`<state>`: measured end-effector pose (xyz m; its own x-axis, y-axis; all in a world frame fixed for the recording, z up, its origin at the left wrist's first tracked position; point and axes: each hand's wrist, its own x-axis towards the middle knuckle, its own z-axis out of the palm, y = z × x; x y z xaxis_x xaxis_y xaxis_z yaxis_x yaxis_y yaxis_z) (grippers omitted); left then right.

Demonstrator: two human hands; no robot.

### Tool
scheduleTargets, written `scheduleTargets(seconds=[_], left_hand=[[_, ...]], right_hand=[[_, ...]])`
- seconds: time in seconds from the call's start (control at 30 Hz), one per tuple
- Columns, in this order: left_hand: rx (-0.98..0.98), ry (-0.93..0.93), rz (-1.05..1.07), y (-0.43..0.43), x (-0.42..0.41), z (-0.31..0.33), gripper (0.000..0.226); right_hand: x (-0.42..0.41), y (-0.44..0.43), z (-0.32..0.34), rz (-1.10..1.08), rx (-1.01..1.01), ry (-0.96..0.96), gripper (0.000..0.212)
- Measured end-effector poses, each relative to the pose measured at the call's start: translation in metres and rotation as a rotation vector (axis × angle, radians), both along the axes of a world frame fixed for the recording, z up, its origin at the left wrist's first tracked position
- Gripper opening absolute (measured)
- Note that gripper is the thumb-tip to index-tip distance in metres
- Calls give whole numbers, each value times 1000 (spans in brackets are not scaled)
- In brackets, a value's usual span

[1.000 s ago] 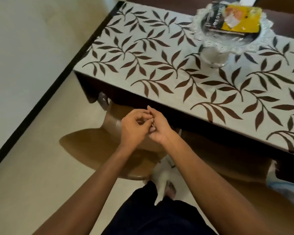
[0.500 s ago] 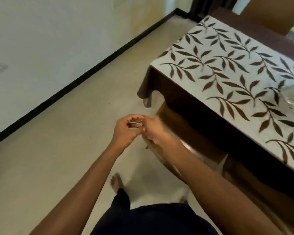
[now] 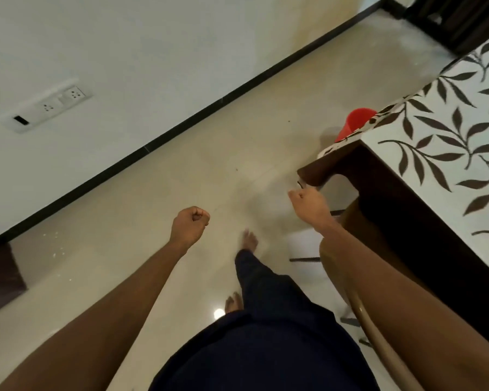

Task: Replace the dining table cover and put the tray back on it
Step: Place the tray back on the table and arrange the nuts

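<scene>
The white table cover with dark brown leaf print lies on the dining table at the right, its brown underlayer hanging at the near corner. My left hand is a closed fist over the floor, well left of the table. My right hand is also closed, just below the hanging corner, apart from it. Nothing is visible in either fist. The tray is out of view.
A red plastic object stands on the floor behind the table corner. A brown chair sits under the table's edge by my right forearm. The wall with a socket plate and black skirting runs along the left. My bare feet are on the beige floor.
The view has swung left and down, away from the tabletop and the glass tray. My hands, joined together before, have separated into two fists.
</scene>
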<state>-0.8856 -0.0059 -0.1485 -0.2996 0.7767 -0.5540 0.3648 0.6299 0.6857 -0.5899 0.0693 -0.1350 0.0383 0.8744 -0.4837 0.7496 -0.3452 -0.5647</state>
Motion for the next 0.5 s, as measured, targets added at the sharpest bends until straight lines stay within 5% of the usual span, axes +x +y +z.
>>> scheduleTargets(seconds=[0.2,0.5], left_hand=[[-137,253,-263,107,-15,-22,13],[-196,228,-552,289,47,-23,20]], right_hand=[[-33,111,-61,132,-147,-114,46],[-10,249,-65,138,-268,-87,54]])
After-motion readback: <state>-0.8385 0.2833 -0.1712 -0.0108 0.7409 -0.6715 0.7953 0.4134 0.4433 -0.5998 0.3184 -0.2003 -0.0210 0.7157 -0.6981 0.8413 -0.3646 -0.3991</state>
